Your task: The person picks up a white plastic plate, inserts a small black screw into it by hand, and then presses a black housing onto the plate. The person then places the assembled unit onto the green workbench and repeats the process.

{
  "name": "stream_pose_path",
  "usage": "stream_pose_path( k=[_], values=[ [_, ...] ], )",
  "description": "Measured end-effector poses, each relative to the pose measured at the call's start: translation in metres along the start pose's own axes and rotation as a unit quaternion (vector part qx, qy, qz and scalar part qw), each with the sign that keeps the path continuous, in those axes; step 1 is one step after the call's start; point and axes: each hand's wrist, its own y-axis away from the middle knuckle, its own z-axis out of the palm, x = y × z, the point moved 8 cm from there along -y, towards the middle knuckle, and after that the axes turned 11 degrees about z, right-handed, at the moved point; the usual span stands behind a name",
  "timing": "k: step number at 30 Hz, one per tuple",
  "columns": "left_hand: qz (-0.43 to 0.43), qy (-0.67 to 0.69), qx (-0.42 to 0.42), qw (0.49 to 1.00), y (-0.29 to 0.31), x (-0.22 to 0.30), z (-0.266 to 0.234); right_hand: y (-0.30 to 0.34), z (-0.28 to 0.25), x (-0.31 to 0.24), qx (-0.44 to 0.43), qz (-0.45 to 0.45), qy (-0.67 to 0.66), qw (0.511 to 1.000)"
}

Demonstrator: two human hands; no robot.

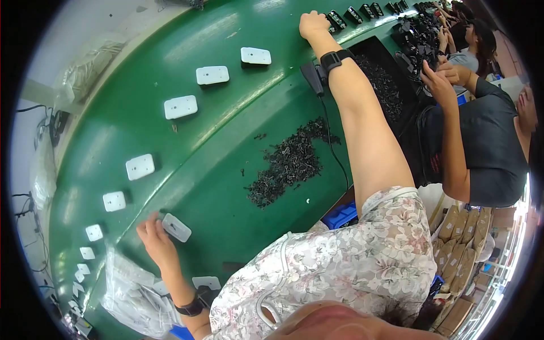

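Note:
My left hand point(154, 238) is at the lower left, its fingers bent at the edge of a white rectangular plastic case point(177, 228). The case is tilted and appears gripped; my thumb is hidden. My right arm stretches far across the green table, and my right hand point(314, 25) is curled at a small black plastic housing point(336, 21), the nearest of a row of them. Its fingertips are partly hidden against that housing. Between my arms lies a loose heap of small black parts point(289, 161).
White cases point(181, 107) line the green belt point(226, 107) in a curving row. A clear plastic bag point(133, 292) lies lower left. Beside my right forearm are a black tray point(377, 79) of small parts and a black cable point(338, 153). A co-worker in a dark shirt point(481, 147) works at right.

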Motion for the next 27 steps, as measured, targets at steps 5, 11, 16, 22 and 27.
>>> stream_pose_path(
  k=[5,11,16,22,27],
  values=[
    [0.002,-0.148,-0.002,0.989,0.014,0.032,0.007,0.043,-0.017,-0.005,0.000,-0.042,-0.230,0.972],
    [0.130,-0.108,0.042,0.985,0.016,0.055,0.022,0.210,-0.046,-0.022,-0.151,-0.195,-0.522,0.816],
    [0.197,0.045,-0.006,0.979,0.006,0.049,0.061,0.245,-0.009,-0.018,-0.130,-0.222,-0.430,0.865],
    [0.154,0.158,-0.005,0.975,0.002,0.042,0.068,0.333,-0.078,-0.086,-0.164,-0.367,-0.514,0.758],
    [0.106,0.166,0.025,0.980,0.009,0.031,0.052,0.413,-0.094,-0.131,-0.168,-0.463,-0.509,0.706]
  ],
)
